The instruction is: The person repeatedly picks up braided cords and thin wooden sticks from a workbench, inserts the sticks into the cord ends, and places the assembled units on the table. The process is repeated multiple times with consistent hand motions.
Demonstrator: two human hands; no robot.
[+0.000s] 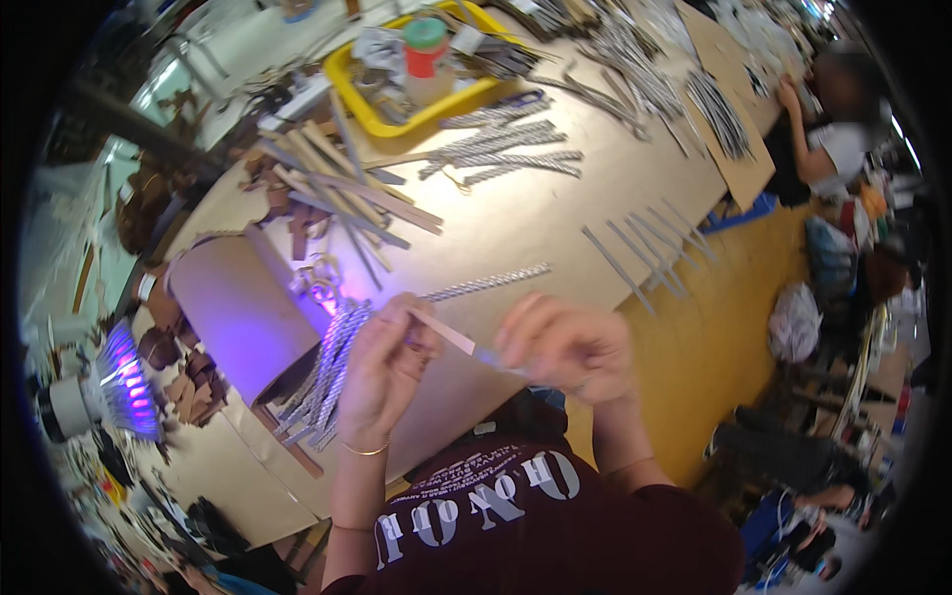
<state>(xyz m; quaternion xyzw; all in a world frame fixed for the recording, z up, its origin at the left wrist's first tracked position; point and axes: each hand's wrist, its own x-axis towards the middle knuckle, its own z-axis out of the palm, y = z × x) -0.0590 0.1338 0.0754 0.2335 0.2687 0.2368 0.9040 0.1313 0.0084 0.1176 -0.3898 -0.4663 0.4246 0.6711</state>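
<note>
My left hand point(385, 357) is closed, pinching a short pale pinkish strip point(446, 332) that points toward my right hand. A grey-and-white braided strap point(491, 283) reaches out to the right from behind the left fingers; whether they hold it too, I cannot tell. With curled fingers, smeared a little by motion, my right hand point(570, 347) is just beyond the strip's free end. A small bluish translucent thing point(488, 359) shows at its fingertips, too blurred to name. Beside my left wrist lies a bundle of braided straps point(332, 372).
Flat strips point(342, 188) and more braids point(516, 149) lie across the table point(496, 218). A yellow tray point(397, 127) holds a green-lidded jar point(426, 61). Left are a brown curved cover point(243, 307) and a purple-lit lamp point(119, 382). Thin grey strips point(645, 248) overhang the right edge. Another person point(833, 149) sits far right.
</note>
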